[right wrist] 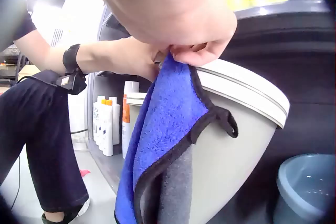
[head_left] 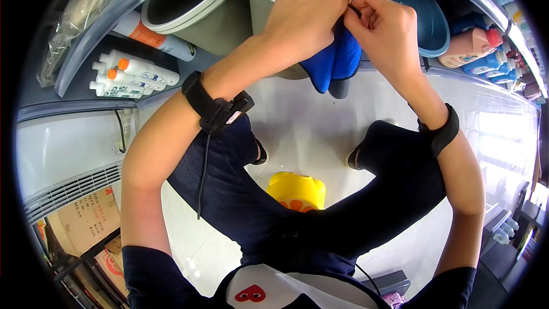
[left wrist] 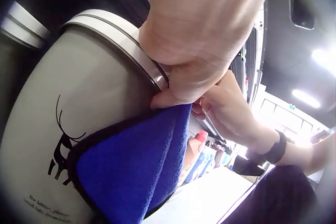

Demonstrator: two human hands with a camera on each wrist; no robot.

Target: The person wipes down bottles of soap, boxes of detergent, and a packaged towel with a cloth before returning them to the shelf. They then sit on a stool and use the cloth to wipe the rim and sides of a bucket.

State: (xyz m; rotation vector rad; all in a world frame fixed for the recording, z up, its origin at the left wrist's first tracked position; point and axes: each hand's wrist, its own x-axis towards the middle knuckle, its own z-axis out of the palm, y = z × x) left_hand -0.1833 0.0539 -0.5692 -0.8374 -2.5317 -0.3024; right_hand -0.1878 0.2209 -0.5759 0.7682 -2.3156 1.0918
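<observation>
A blue cloth [head_left: 333, 60] with black trim and a grey reverse hangs folded from both hands, in front of a pale trash bin [left wrist: 113, 82]. My left hand [head_left: 309, 14] curls its fingers at the cloth's top edge, close to the bin's rim, with the thumb against the fabric. Beside it, my right hand [head_left: 392, 34] pinches the cloth's top between thumb and curled fingers. In the right wrist view the cloth [right wrist: 170, 108] drops from the fingertips, and a small black loop [right wrist: 227, 121] sticks out from its trim. A deer-like print [left wrist: 63, 153] marks the bin's side.
Another bin [head_left: 211, 20] stands on the shelf at left, near several white bottles [head_left: 134, 74] and an orange-and-white bottle [head_left: 154, 37]. A blue basin [head_left: 437, 17] and detergent bottles [head_left: 472, 46] are at right. Between the feet is a yellow stool [head_left: 297, 189].
</observation>
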